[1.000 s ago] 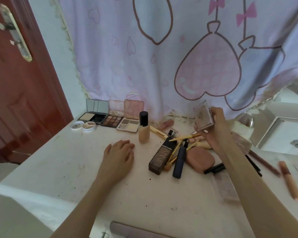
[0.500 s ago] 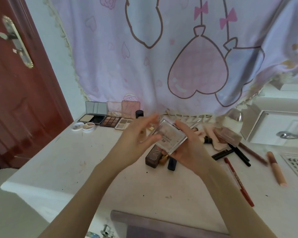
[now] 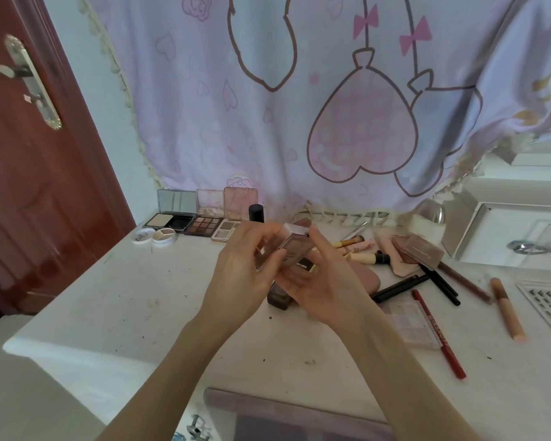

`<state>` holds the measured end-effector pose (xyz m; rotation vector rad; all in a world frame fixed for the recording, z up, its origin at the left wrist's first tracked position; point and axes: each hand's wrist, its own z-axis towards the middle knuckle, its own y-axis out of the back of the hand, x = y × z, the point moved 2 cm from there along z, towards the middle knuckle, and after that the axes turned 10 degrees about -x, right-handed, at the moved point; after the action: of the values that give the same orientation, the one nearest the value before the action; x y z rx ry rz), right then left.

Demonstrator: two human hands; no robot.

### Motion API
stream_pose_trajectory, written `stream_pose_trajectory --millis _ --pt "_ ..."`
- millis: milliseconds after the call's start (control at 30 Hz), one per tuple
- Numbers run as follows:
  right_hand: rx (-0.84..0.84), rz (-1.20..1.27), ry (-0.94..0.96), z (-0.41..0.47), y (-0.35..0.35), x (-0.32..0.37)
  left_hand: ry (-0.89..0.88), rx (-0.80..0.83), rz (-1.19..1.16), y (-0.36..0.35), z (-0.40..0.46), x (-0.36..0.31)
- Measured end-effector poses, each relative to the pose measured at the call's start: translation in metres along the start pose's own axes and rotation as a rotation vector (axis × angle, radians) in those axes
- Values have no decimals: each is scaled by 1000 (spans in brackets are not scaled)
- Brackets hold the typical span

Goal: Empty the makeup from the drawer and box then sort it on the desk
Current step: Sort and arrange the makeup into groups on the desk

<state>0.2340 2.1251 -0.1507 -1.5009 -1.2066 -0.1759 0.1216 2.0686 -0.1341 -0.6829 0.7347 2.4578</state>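
While both hands, left hand (image 3: 247,265) and right hand (image 3: 323,281), are grasping the small clear-lidded brown compact (image 3: 291,248) above the white worktop (image 3: 115,300), sorting's underway; next it probably wants parking by the far-left open palettes (image 3: 204,219).

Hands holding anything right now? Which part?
Yes: both the left hand and right hand hold a small square compact by its opposite edges, above the desk.

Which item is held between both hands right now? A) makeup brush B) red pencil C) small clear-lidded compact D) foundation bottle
C: both the left hand and the right hand grip the small compact above the desk, while the red pencil lies on the desk.
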Motion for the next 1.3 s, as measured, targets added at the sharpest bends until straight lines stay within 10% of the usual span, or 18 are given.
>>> stream_pose_trajectory --millis 300,600,1300 --pt "-49 -444 281 -1 -9 -3 89 -18 -20 6 3 -9" --pt "-79 -316 223 -1 -14 1 115 297 -135 17 -5 2" --pt "71 -450 -36 2 -29 -33 307 479 -32 56 7 23"
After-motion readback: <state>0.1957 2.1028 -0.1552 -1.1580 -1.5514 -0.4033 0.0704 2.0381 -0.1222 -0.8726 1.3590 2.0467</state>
